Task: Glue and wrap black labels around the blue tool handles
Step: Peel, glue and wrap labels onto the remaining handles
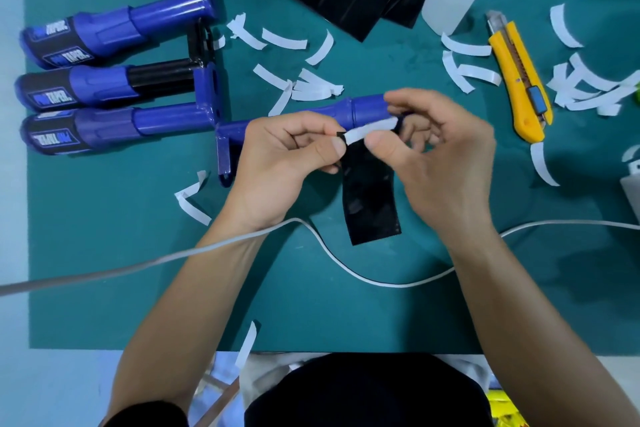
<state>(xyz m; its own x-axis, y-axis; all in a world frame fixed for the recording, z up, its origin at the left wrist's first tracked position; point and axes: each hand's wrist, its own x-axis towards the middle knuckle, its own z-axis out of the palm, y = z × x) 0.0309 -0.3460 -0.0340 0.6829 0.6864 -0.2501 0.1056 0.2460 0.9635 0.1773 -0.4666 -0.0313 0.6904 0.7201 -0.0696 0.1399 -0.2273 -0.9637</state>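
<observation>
On the green mat (104,253), littered with loose white strips (284,40), we find the hazards around the work rather than in it. The unwrapped blue tool (311,116) lies crosswise just behind our hands, and neither hand grips it. We judge it could roll or shift when the label is brought to it, so the wrap could land crooked. The grey cable (346,267) crosses our left wrist and loops over the mat close to the label's near end, where a snag could tug the piece off line. The black label (370,198) trails toward us from our fingers. Once its sticky edge is bared, it could fold onto itself or pick up one of the loose strips. The white backing strip (372,130) is narrow, and a hurried pull might tear it and leave part behind.

Both our forearms reach in from the near edge and meet at mid-mat. The left hand (277,163) is curled, its thumb and forefinger pinching the label's upper left corner. The right hand (440,156), a little blurred, pinches the backing strip between thumb and fingers, with the other fingers loosely bent. We cannot tell whether they touch the tool behind. The three labelled tools (79,87) lie well apart at the left.
</observation>
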